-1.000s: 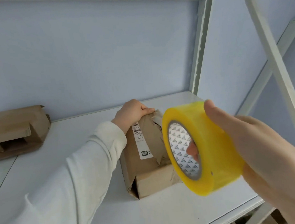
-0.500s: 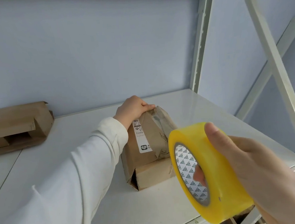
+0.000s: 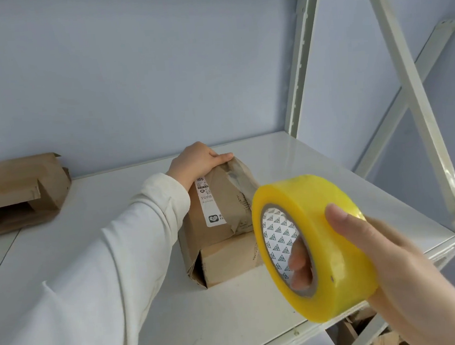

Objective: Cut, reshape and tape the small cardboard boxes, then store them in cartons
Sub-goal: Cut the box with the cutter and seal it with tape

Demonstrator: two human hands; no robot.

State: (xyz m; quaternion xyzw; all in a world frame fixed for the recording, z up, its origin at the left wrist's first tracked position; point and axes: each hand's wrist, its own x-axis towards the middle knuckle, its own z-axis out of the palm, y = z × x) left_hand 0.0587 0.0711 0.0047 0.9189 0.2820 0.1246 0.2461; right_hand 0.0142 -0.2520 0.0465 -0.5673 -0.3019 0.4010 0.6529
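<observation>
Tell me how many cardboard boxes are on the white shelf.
2. One box stands in the middle, gripped at its top by the left hand; a second box lies at the far left. More may be hidden below.

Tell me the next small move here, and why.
Probably bring the tape roll down onto the creased top of the small box and stick tape along it. The left hand grips the box's far edge on the shelf, while the right hand holds the roll off the box, thumb on its outer face. Whether a strip is already pulled free cannot be told.
</observation>
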